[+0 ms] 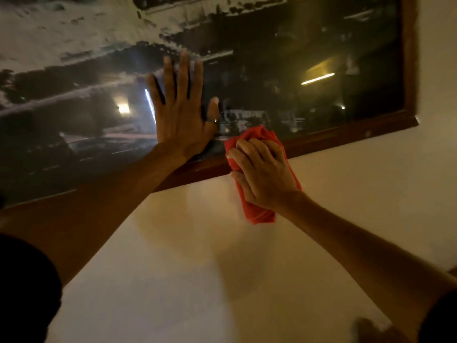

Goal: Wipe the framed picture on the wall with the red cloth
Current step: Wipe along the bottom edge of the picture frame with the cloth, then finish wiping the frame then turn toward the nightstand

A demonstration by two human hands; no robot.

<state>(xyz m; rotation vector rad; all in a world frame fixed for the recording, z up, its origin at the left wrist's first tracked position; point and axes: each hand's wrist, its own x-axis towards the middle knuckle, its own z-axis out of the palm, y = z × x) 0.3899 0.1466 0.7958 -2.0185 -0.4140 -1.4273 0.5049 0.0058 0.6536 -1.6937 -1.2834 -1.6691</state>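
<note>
A large framed picture with dark glass and a brown wooden frame hangs on the cream wall and fills the upper part of the view. My left hand lies flat on the glass with its fingers spread, holding nothing. My right hand grips the folded red cloth and presses it against the frame's lower edge, where frame meets wall. Part of the cloth sticks out above and below my fingers.
Below the frame is bare cream wall. The frame's right side runs near the right edge of the view, with more wall beyond it. Lamp reflections show in the glass.
</note>
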